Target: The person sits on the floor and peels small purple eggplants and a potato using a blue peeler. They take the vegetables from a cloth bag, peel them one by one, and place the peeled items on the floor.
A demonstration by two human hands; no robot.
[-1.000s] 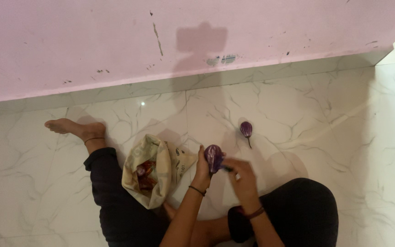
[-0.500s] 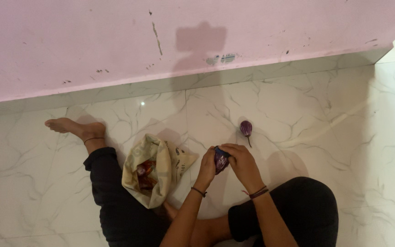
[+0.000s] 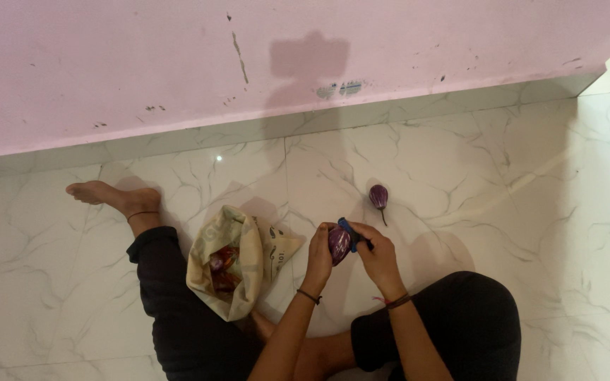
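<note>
I sit on a white marble floor with my legs in black trousers. My left hand (image 3: 318,255) grips a small purple eggplant (image 3: 338,243) held upright in front of me. My right hand (image 3: 376,248) holds a small dark blue tool (image 3: 349,231) pressed against the top of that eggplant. A second purple eggplant (image 3: 378,196) with a thin stem lies on the floor just beyond my hands.
A beige cloth bag (image 3: 226,262) with reddish and purple vegetables inside lies open by my left leg. My bare left foot (image 3: 107,195) stretches toward the pink wall (image 3: 178,63). The marble skirting (image 3: 418,109) runs along the wall's base.
My right hand rose from below the eggplant to its top, bringing the blue tool against it. The eggplant dropped slightly and stays in my left hand.
</note>
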